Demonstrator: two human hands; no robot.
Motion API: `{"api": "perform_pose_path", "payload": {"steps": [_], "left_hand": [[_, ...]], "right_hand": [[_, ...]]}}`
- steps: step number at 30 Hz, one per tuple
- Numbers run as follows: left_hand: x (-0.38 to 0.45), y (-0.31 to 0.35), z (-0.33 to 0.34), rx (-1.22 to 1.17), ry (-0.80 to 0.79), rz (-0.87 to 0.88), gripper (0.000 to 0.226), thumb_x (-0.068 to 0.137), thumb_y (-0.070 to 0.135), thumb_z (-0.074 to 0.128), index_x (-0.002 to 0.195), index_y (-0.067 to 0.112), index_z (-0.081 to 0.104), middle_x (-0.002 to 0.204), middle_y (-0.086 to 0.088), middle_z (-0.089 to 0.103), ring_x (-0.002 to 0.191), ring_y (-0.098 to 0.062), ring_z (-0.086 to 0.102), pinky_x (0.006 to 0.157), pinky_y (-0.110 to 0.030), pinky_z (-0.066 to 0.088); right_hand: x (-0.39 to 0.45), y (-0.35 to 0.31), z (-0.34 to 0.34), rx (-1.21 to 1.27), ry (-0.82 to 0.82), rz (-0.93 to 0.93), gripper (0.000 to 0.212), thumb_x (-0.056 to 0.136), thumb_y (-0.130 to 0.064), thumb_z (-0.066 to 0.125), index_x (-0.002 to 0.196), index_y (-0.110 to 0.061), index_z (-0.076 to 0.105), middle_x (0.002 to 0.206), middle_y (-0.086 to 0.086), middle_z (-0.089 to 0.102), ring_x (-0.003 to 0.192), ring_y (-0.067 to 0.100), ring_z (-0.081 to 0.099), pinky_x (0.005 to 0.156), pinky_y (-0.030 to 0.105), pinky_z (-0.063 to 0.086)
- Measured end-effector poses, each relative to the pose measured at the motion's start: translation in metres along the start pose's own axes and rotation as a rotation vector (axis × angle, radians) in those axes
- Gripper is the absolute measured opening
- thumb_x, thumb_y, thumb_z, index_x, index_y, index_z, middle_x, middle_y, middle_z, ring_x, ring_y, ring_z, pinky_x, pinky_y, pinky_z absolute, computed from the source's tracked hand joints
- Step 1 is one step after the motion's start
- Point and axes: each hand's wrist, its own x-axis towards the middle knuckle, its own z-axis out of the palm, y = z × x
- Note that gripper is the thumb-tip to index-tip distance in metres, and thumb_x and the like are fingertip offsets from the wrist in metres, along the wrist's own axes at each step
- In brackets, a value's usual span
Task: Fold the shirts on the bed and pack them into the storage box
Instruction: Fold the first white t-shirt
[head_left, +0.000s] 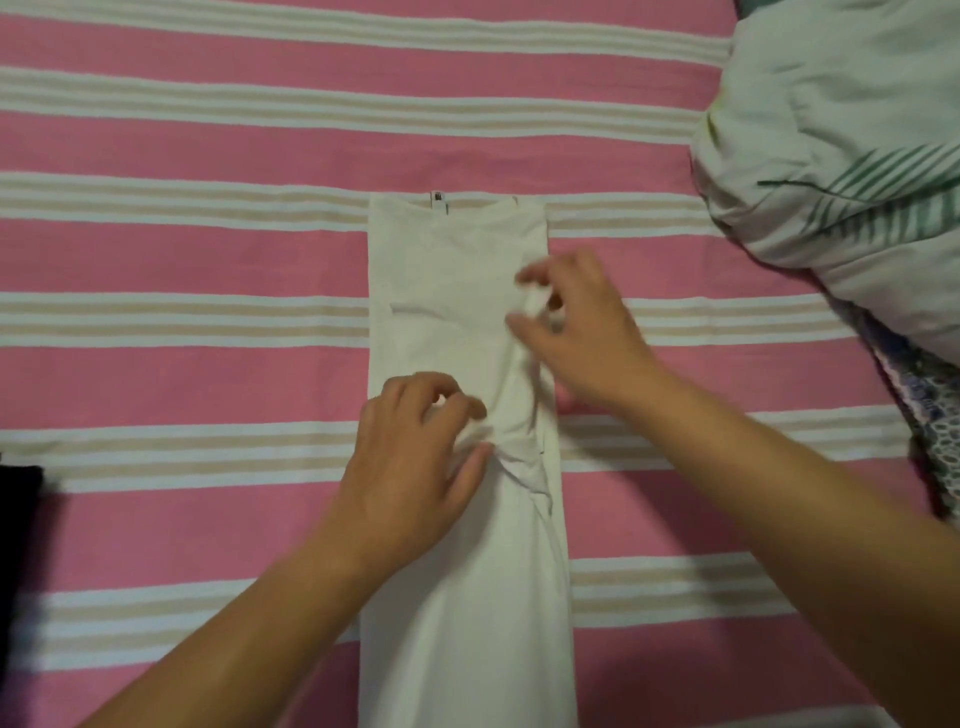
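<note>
Nearest the camera, the white shirt (457, 312) is lying flat on the bed (182, 374), folded into a long narrow strip that is running from the bottom edge up toward the middle. The left hand (410, 467) is resting on the strip about midway, its fingers curled and its thumb pressing in, pinching a bunched fold of the cloth. Just beyond it, the right hand (576, 332) is reaching over the strip's right edge, fingers bent and slightly apart, gripping a small wad of the same fabric. Farther up, a small label (439, 200) is showing at the shirt's top edge. A dark cloth (18, 545) is sitting at the left border. At the far right, a pale quilt (841, 145) with green leaf prints is lying heaped.
</note>
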Motion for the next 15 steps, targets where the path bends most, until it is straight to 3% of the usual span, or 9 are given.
{"api": "perform_pose_path", "payload": {"steps": [2, 5, 7, 8, 10, 12, 15], "left_hand": [[0.007, 0.008, -0.006, -0.244, 0.001, -0.353, 0.029, 0.094, 0.028, 0.059, 0.122, 0.022, 0.055, 0.124, 0.004, 0.045, 0.109, -0.012, 0.048, 0.090, -0.028, 0.042], [0.014, 0.016, -0.015, -0.744, 0.091, -0.998, 0.018, 0.098, 0.014, 0.050, 0.114, 0.022, 0.051, 0.119, -0.003, 0.055, 0.096, -0.015, 0.057, 0.085, -0.035, 0.052], [0.018, 0.012, -0.021, -0.891, 0.119, -1.145, 0.019, 0.100, 0.010, 0.049, 0.115, 0.020, 0.054, 0.112, -0.007, 0.060, 0.093, -0.021, 0.060, 0.085, -0.038, 0.055], [0.022, 0.009, -0.026, -0.859, 0.115, -1.128, 0.022, 0.101, 0.013, 0.051, 0.122, 0.019, 0.054, 0.115, -0.006, 0.061, 0.096, -0.021, 0.061, 0.086, -0.038, 0.055], [0.037, -0.003, -0.032, -0.570, 0.083, -0.951, 0.039, 0.101, 0.023, 0.057, 0.139, 0.022, 0.049, 0.128, -0.004, 0.058, 0.106, -0.021, 0.061, 0.090, -0.038, 0.054], [0.066, -0.022, -0.032, -0.248, 0.030, -0.704, 0.050, 0.100, 0.032, 0.059, 0.147, 0.024, 0.044, 0.142, -0.008, 0.048, 0.123, -0.025, 0.054, 0.103, -0.044, 0.048], [0.113, -0.046, -0.029, 0.001, -0.102, -0.526, 0.037, 0.097, 0.039, 0.063, 0.130, 0.022, 0.060, 0.135, -0.015, 0.047, 0.126, -0.034, 0.048, 0.107, -0.046, 0.043]], "right_hand": [[-0.042, -0.013, 0.005, -0.088, -0.213, -0.177, 0.067, 0.078, -0.061, 0.061, 0.135, -0.026, 0.053, 0.120, -0.005, 0.046, 0.110, 0.011, 0.044, 0.097, 0.030, 0.039], [-0.078, -0.022, 0.027, -0.383, -0.374, -0.365, 0.079, 0.077, -0.064, 0.062, 0.142, -0.022, 0.044, 0.117, -0.003, 0.045, 0.107, 0.017, 0.040, 0.094, 0.034, 0.034], [-0.088, -0.026, 0.046, -0.535, -0.332, -0.387, 0.067, 0.082, -0.054, 0.066, 0.135, -0.018, 0.047, 0.112, 0.000, 0.049, 0.102, 0.022, 0.044, 0.088, 0.038, 0.036], [-0.092, -0.026, 0.054, -0.562, -0.285, -0.373, 0.055, 0.085, -0.046, 0.068, 0.129, -0.017, 0.051, 0.107, 0.001, 0.050, 0.098, 0.025, 0.046, 0.084, 0.039, 0.036], [-0.100, -0.021, 0.063, -0.569, -0.180, -0.386, 0.034, 0.083, -0.019, 0.068, 0.115, -0.015, 0.056, 0.097, 0.002, 0.050, 0.088, 0.026, 0.046, 0.077, 0.039, 0.035], [-0.109, -0.012, 0.064, -0.562, -0.127, -0.424, 0.034, 0.076, 0.000, 0.060, 0.107, -0.014, 0.059, 0.091, 0.003, 0.050, 0.083, 0.027, 0.046, 0.078, 0.040, 0.037], [-0.119, 0.001, 0.057, -0.565, -0.102, -0.460, 0.032, 0.077, 0.006, 0.052, 0.101, -0.014, 0.061, 0.089, 0.002, 0.051, 0.085, 0.027, 0.047, 0.087, 0.039, 0.038]]}}
